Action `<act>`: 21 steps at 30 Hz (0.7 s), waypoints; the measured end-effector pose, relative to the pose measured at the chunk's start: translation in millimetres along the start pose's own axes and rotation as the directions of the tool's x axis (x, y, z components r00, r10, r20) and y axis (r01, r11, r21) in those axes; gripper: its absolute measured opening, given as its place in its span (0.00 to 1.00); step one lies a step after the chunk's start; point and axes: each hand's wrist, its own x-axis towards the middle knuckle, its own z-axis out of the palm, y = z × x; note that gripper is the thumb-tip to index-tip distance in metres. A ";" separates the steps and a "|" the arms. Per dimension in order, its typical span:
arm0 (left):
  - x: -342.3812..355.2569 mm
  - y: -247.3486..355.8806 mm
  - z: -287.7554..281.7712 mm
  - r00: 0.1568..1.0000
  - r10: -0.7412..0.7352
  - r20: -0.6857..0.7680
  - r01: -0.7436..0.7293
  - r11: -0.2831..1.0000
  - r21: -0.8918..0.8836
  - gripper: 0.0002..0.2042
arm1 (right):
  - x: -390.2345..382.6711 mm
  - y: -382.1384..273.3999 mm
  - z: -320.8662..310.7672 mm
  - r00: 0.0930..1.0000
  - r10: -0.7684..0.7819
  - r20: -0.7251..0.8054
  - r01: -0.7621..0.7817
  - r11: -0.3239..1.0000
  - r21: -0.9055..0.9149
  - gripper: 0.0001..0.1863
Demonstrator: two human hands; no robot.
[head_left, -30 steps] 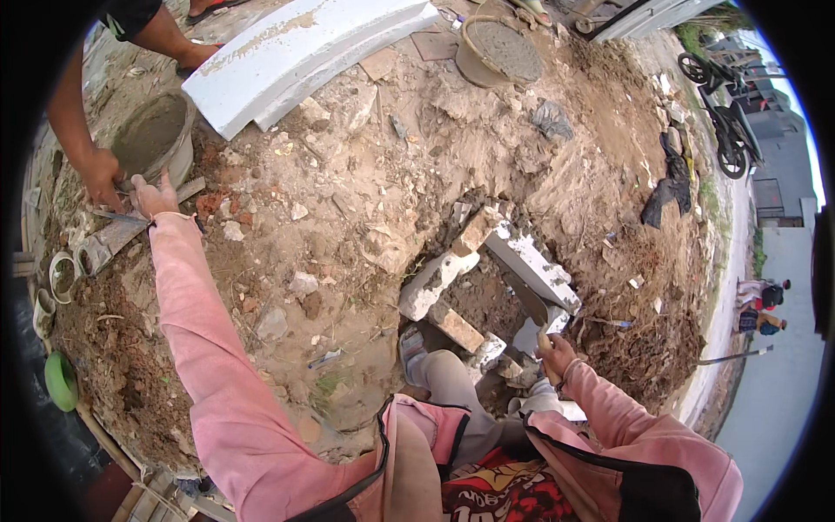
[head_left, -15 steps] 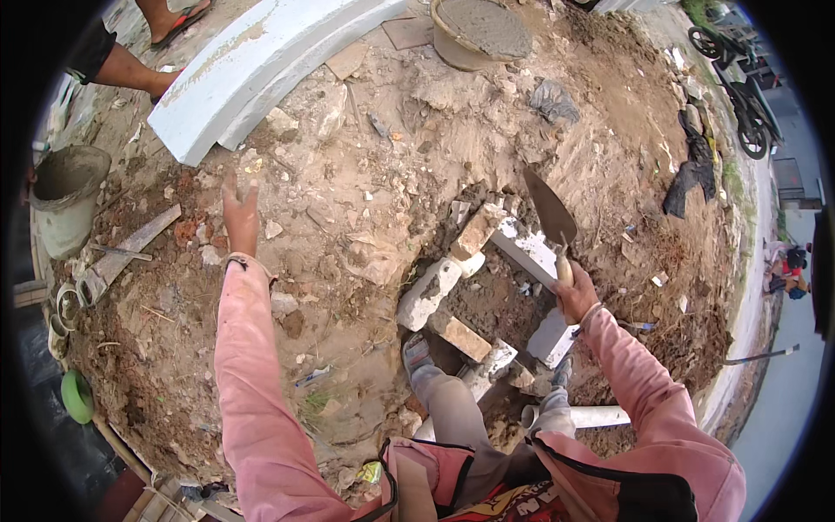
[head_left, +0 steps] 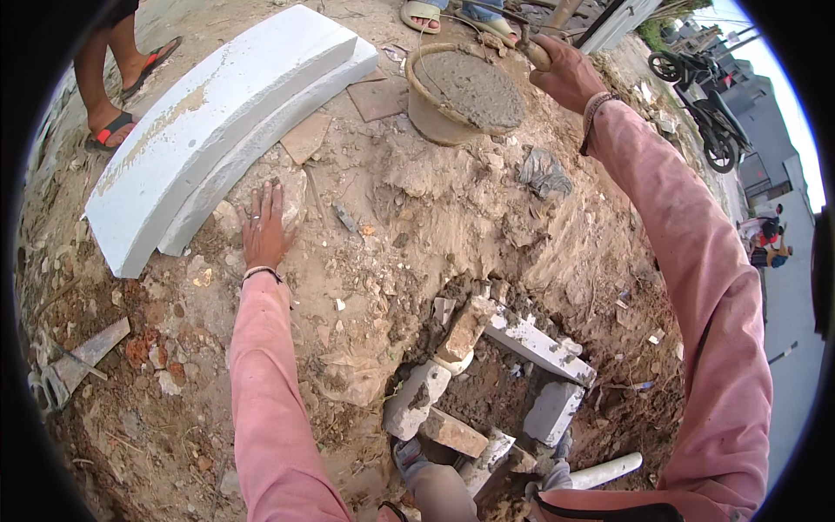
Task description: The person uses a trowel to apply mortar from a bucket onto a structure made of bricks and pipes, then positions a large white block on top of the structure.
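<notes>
My left hand (head_left: pixel 264 233) is pressed on the dirt, fingers stretched out, beside a pale stone close to a long curved white moulding (head_left: pixel 217 113). My right hand (head_left: pixel 570 76) reaches far forward, wrapped round the handle of a trowel (head_left: pixel 535 54) at the right rim of a bucket (head_left: pixel 444 117). Wet grey mortar (head_left: pixel 470 87) fills that bucket nearly to the top. I cannot make out the trowel's blade clearly. Between my arms, white blocks (head_left: pixel 531 346) and brick pieces (head_left: pixel 454 432) form a rough square around a muddy pit, my feet at its near side.
Two people stand beyond, one in dark sandals (head_left: pixel 113 130) at the left, one in light clogs (head_left: pixel 424 17) behind the bucket. Broken tiles (head_left: pixel 378 98) and a grey plastic bag (head_left: pixel 546 171) lie on the dirt. A white pipe (head_left: pixel 607 471) lies near my right foot. Motorcycles (head_left: pixel 718 139) stand far right.
My right hand has carried the trowel from over the block square forward to the mortar bucket. My left hand has come down onto the ground near the moulding. The view has shifted forward.
</notes>
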 end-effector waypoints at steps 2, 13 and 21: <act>4.8 -7.8 7.6 0.998 0.013 -0.058 -0.012 1.000 0.005 0.38 | 56.0 8.7 22.3 0.988 -0.151 0.026 0.153 0.987 -0.044 0.19; 13.4 -4.3 17.3 0.996 0.026 -0.086 -0.023 0.999 0.030 0.35 | 178.7 1.6 91.7 0.753 -0.351 0.557 0.470 0.879 -0.083 0.17; 14.2 -0.2 10.9 0.993 0.020 -0.119 -0.012 0.998 0.064 0.36 | 118.6 46.2 3.6 0.669 -0.201 0.716 0.382 0.919 -0.099 0.10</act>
